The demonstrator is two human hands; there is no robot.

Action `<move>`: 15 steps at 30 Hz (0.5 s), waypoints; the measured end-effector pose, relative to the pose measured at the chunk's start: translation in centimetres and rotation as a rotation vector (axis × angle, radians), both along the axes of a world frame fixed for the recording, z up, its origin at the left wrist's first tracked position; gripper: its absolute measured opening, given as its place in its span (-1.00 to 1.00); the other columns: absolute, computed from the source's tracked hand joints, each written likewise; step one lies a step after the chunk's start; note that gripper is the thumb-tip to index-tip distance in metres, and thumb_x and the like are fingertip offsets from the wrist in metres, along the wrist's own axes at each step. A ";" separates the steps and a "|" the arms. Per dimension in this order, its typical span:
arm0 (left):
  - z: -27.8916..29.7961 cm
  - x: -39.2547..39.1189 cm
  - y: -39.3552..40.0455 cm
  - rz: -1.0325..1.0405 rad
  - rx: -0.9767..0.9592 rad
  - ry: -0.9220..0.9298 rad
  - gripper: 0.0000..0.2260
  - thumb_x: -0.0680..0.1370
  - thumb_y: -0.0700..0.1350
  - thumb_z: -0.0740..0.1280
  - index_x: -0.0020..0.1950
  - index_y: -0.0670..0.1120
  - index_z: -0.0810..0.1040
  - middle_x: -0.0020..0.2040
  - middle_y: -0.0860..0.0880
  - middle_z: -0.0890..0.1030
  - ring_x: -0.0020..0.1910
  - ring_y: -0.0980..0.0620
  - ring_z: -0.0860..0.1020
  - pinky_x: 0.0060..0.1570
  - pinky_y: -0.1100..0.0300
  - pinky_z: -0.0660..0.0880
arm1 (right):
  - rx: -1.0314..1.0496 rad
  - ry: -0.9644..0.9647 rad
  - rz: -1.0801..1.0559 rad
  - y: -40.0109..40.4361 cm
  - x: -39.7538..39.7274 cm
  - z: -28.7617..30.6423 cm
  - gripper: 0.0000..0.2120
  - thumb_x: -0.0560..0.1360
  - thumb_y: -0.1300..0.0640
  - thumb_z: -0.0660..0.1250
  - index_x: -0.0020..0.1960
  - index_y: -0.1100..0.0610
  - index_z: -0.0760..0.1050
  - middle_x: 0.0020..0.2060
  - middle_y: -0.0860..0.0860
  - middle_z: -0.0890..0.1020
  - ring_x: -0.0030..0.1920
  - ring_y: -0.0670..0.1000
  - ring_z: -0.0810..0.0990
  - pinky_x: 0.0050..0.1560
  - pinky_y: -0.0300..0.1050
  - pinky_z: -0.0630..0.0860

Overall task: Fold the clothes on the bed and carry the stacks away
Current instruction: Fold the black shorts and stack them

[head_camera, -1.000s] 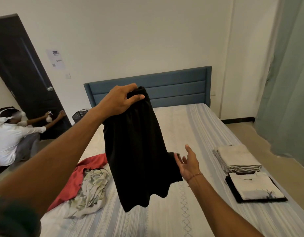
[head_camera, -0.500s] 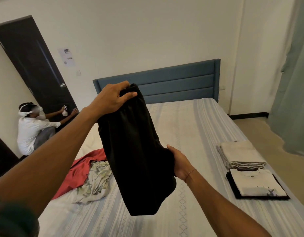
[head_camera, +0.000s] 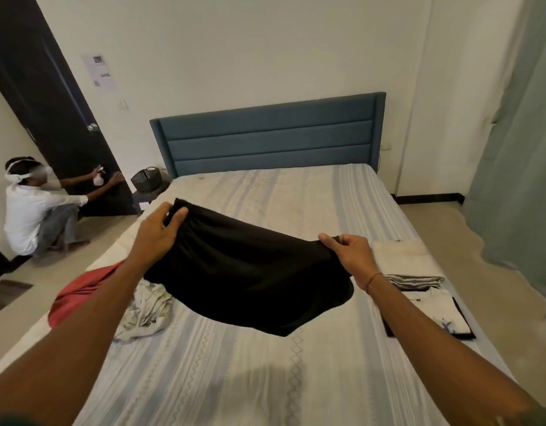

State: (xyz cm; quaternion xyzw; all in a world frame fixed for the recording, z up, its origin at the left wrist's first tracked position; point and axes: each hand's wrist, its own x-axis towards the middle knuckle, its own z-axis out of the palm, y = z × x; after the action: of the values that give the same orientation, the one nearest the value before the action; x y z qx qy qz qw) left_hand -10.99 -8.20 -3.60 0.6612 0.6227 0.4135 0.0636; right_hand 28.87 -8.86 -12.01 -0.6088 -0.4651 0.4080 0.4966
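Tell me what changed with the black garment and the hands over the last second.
The right hand, open and apart a second ago, now grips one end of the black garment. The left hand kept its grip and came down, so the garment went from hanging to stretched out over the bed. The folded stacks and loose clothes stayed put.

No text can be read anywhere in the head view; a sheet of paper (head_camera: 100, 73) is stuck to the wall beside the dark door (head_camera: 47, 118) and carries small dark pictures and lines of print, all too small and blurred to make out; the folded white shirt (head_camera: 440, 315) on the bed (head_camera: 235, 364) bears a small dark mark near its collar and a bluish print lower down, neither legible.
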 end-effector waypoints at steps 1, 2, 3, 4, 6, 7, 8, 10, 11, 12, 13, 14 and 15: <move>-1.4 0.4 -0.3 0.009 -0.034 -0.040 -0.73 0.65 0.10 0.26 -0.04 -0.10 0.46 -0.20 -0.06 0.52 -0.14 -0.18 0.53 -0.16 0.02 0.38 | 0.028 -0.064 -0.030 0.0 0.7 -0.2 -0.49 0.42 -0.21 0.52 -0.33 0.24 0.51 -0.45 0.05 0.48 -0.37 -0.02 0.45 -0.33 -0.17 0.42; -2.7 1.2 -0.7 0.005 -0.063 -0.080 -0.72 0.66 0.10 0.25 -0.05 -0.10 0.44 -0.21 -0.06 0.51 -0.15 -0.15 0.51 -0.19 0.02 0.35 | 0.060 -0.118 -0.068 -0.2 1.5 -0.3 -0.49 0.40 -0.22 0.52 -0.39 0.17 0.46 -0.49 0.04 0.45 -0.40 -0.02 0.43 -0.29 -0.11 0.43; -3.9 2.0 -1.2 -0.009 -0.081 -0.121 -0.71 0.66 0.10 0.24 -0.06 -0.12 0.43 -0.20 -0.09 0.51 -0.17 -0.11 0.49 -0.20 0.03 0.35 | 0.087 -0.178 -0.111 -0.4 2.4 -0.4 -0.48 0.39 -0.24 0.52 -0.42 0.13 0.41 -0.51 0.02 0.42 -0.42 -0.03 0.41 -0.28 -0.07 0.41; -5.1 2.8 -1.5 -0.028 -0.097 -0.163 -0.70 0.67 0.09 0.23 -0.07 -0.14 0.42 -0.20 -0.11 0.50 -0.20 -0.06 0.47 -0.21 0.06 0.35 | 0.097 -0.241 -0.151 -0.6 3.3 -0.4 -0.46 0.39 -0.26 0.52 -0.43 0.11 0.38 -0.53 0.01 0.41 -0.44 -0.03 0.40 -0.29 -0.06 0.40; -7.5 4.5 -2.1 -0.050 -0.137 -0.233 -0.69 0.67 0.09 0.24 -0.10 -0.13 0.42 -0.23 -0.07 0.48 -0.26 0.05 0.43 -0.22 0.09 0.35 | 0.065 -0.355 -0.212 -0.9 5.1 -0.7 -0.43 0.38 -0.33 0.48 -0.41 0.13 0.39 -0.51 0.03 0.47 -0.43 0.00 0.45 -0.30 -0.06 0.40; -8.7 5.2 -2.3 -0.050 -0.165 -0.258 -0.71 0.67 0.11 0.24 -0.10 -0.09 0.44 -0.22 -0.02 0.49 -0.27 0.09 0.44 -0.21 0.11 0.38 | 0.033 -0.405 -0.229 -1.0 5.9 -0.9 -0.42 0.39 -0.36 0.46 -0.40 0.13 0.41 -0.48 0.05 0.51 -0.40 0.03 0.50 -0.29 -0.05 0.43; -9.7 5.7 -2.2 -0.054 -0.197 -0.280 -0.73 0.66 0.14 0.24 -0.10 -0.02 0.46 -0.22 0.02 0.50 -0.26 0.12 0.46 -0.20 0.14 0.40 | 0.000 -0.460 -0.237 -0.8 6.6 -1.3 -0.40 0.39 -0.38 0.43 -0.39 0.14 0.42 -0.45 0.07 0.54 -0.37 0.05 0.54 -0.27 -0.04 0.46; -12.0 6.2 -1.5 -0.057 -0.272 -0.324 -0.69 0.64 0.20 0.24 -0.13 0.00 0.46 -0.25 -0.02 0.51 -0.27 0.09 0.47 -0.22 0.12 0.39 | -0.068 -0.556 -0.222 0.2 7.2 -2.1 -0.38 0.40 -0.42 0.39 -0.41 0.12 0.41 -0.44 0.08 0.56 -0.34 0.10 0.57 -0.23 -0.02 0.49; -13.4 6.0 -1.0 -0.044 -0.319 -0.341 -0.65 0.63 0.22 0.25 -0.13 -0.04 0.48 -0.26 -0.07 0.51 -0.28 0.07 0.47 -0.23 0.10 0.39 | -0.113 -0.601 -0.202 1.2 7.1 -2.9 -0.38 0.40 -0.43 0.38 -0.42 0.12 0.41 -0.45 0.08 0.56 -0.34 0.11 0.58 -0.23 -0.03 0.48; -15.0 5.8 -0.6 -0.029 -0.365 -0.358 -0.62 0.63 0.22 0.25 -0.14 -0.08 0.48 -0.28 -0.06 0.50 -0.29 0.07 0.47 -0.23 0.10 0.38 | -0.157 -0.645 -0.178 2.4 6.8 -3.9 -0.37 0.41 -0.43 0.37 -0.41 0.14 0.44 -0.45 0.07 0.56 -0.34 0.11 0.57 -0.23 -0.04 0.46; -17.0 5.5 -0.3 0.003 -0.419 -0.373 -0.60 0.62 0.22 0.25 -0.14 -0.10 0.48 -0.29 -0.02 0.48 -0.31 0.09 0.46 -0.24 0.12 0.37 | -0.214 -0.699 -0.143 3.6 6.2 -5.4 -0.36 0.41 -0.43 0.36 -0.39 0.16 0.48 -0.43 0.06 0.57 -0.34 0.10 0.56 -0.22 -0.05 0.47; -19.4 5.1 0.0 0.021 -0.456 -0.386 -0.59 0.62 0.23 0.25 -0.15 -0.11 0.48 -0.30 0.01 0.47 -0.33 0.10 0.45 -0.24 0.12 0.36 | -0.271 -0.755 -0.108 5.0 5.6 -7.3 -0.35 0.40 -0.45 0.35 -0.34 0.17 0.53 -0.41 0.05 0.59 -0.34 0.08 0.56 -0.21 -0.06 0.47; -22.2 4.6 0.6 0.049 -0.513 -0.388 -0.57 0.61 0.25 0.25 -0.13 -0.12 0.50 -0.28 0.02 0.49 -0.31 0.10 0.47 -0.23 0.12 0.37 | -0.321 -0.817 -0.067 6.6 4.7 -9.7 -0.35 0.40 -0.47 0.34 -0.30 0.16 0.56 -0.37 0.04 0.60 -0.33 0.07 0.56 -0.23 -0.07 0.46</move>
State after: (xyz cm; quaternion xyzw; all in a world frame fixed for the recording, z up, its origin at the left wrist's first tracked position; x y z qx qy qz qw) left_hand -6.36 -7.61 -25.80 0.5174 0.6986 0.3629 0.3357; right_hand 33.60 -2.24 -21.74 -0.8043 -0.5341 0.1843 0.1839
